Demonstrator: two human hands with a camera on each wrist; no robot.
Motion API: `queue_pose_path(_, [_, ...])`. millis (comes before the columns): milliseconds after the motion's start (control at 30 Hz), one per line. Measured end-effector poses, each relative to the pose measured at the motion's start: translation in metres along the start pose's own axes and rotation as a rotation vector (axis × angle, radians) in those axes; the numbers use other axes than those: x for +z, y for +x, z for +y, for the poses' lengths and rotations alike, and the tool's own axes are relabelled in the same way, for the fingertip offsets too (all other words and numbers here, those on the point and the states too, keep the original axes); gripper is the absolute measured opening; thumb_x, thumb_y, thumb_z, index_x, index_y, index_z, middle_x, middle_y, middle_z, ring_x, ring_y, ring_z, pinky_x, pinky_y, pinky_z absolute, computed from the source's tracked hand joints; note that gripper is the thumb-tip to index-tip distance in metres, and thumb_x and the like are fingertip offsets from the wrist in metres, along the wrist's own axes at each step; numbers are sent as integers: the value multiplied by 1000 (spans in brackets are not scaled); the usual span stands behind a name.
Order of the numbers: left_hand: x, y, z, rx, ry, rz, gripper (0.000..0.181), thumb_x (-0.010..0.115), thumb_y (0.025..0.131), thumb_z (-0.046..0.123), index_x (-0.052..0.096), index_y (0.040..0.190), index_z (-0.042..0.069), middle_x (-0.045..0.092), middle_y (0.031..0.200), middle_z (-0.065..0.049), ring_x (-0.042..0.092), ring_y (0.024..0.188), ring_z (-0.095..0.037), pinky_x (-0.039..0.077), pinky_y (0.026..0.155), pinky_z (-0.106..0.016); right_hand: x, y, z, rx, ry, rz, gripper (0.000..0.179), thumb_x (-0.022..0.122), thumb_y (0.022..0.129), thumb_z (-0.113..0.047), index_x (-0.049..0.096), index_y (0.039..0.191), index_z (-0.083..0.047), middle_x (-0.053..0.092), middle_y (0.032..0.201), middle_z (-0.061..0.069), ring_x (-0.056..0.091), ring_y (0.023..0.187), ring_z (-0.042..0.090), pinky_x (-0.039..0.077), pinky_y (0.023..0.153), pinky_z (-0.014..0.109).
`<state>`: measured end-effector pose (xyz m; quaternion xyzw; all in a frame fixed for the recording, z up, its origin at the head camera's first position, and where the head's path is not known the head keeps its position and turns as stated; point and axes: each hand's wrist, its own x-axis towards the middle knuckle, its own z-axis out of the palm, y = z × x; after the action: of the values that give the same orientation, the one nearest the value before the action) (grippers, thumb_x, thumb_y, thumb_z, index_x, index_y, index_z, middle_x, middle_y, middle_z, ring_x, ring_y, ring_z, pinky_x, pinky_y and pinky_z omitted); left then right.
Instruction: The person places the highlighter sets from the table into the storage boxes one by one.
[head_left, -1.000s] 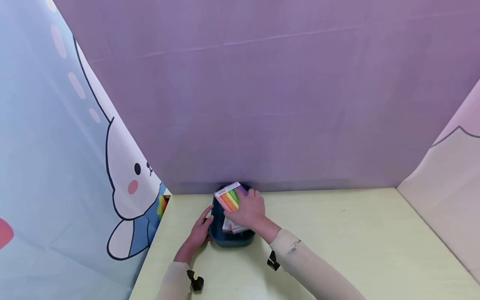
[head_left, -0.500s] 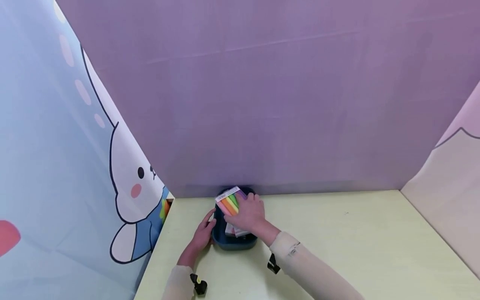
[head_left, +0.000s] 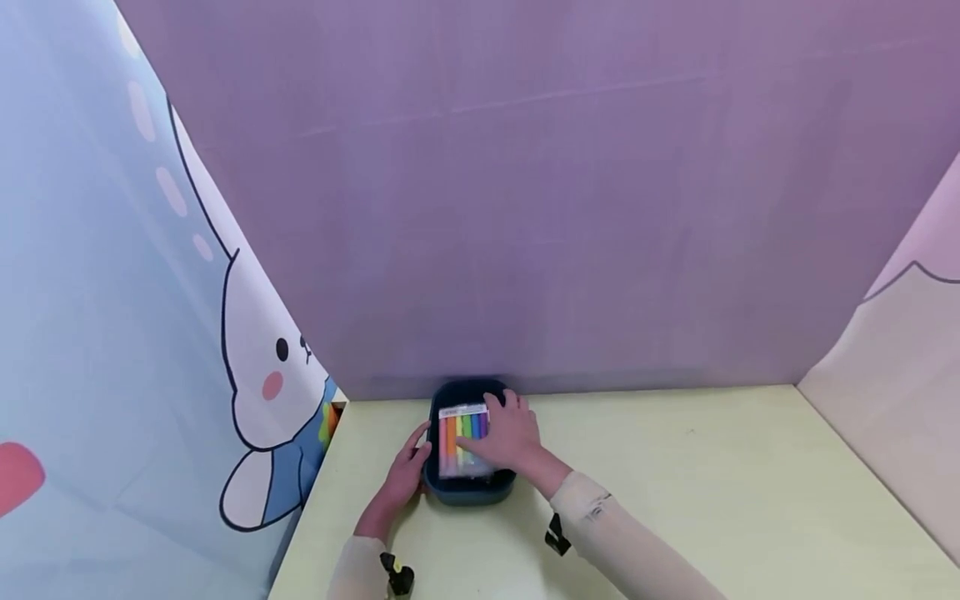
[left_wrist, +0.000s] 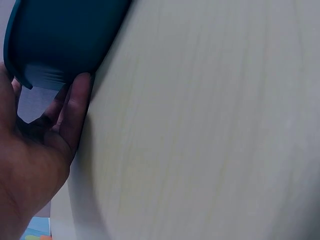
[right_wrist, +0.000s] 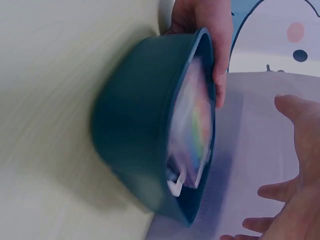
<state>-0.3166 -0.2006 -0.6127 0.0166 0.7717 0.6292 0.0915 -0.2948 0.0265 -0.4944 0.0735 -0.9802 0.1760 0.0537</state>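
A dark teal rounded plastic bin (head_left: 468,497) stands on the table against the back wall. Inside it lies a clear flat pack of thick rainbow-coloured sticks (head_left: 451,450) with a white label strip along its far end. My left hand (head_left: 405,471) is spread against the bin's left side, fingertips touching the outer wall. In the left wrist view a fingertip (left_wrist: 82,82) meets the wall's lower edge. Above the bin's right part is my right hand (head_left: 513,437). Its fingers are spread and apart from the pack in the right wrist view, holding nothing.
Beneath the pack, a small white piece (right_wrist: 176,186) pokes up in the bin. A purple cloth wall (head_left: 570,250) rises right behind the pale wooden table (head_left: 675,483). A printed cartoon-animal sheet (head_left: 255,375) hangs at the left.
The pack has gone from tilted in the right hand to lying straight in the bin, covering the white packets seen there before. The right hand has let go. The left hand stays at the bin.
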Motion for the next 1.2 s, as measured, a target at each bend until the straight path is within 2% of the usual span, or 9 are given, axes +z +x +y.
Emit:
queue_pose_path(233, [-6, 4, 2, 30, -22, 21, 49, 47, 103, 35, 36, 150, 30, 53, 108, -19, 52, 57, -20, 46, 49, -34, -3, -3, 13, 12, 48, -27, 90, 60, 78, -72, 48, 139, -7, 41, 143, 22, 41, 124, 41, 46, 91, 51])
queue_pose_path(500, [-8, 4, 6, 31, -14, 2, 50, 45, 104, 34, 32, 152, 27, 52, 111, -20, 54, 62, -21, 48, 50, -36, 1, -10, 30, 23, 56, -43, 78, 63, 83, -63, 54, 134, -6, 49, 133, 20, 49, 115, 37, 49, 84, 48])
queue_pose_path(733, [-11, 12, 6, 7, -44, -17, 53, 45, 104, 35, 30, 154, 27, 50, 113, -22, 55, 65, -23, 49, 52, -38, -3, -22, 56, 21, 55, 23, 68, 68, 83, -53, 58, 129, -4, 51, 130, 22, 50, 113, 40, 46, 88, 53])
queue_pose_path(1000, [-15, 10, 5, 12, -3, 27, 50, 48, 102, 41, 37, 150, 35, 50, 114, -21, 56, 67, -24, 48, 51, -36, -8, -34, 86, -10, 20, 82, 56, 69, 83, -46, 62, 122, -7, 55, 124, 19, 53, 108, 41, 44, 86, 55])
queue_pose_path(1200, [-21, 9, 12, 40, 49, 55, 48, 49, 102, 36, 39, 149, 32, 51, 112, -18, 56, 73, -25, 51, 55, -38, -15, -45, 99, -20, 33, 107, 50, 71, 84, -37, 62, 122, -5, 58, 122, 18, 52, 111, 41, 43, 87, 56])
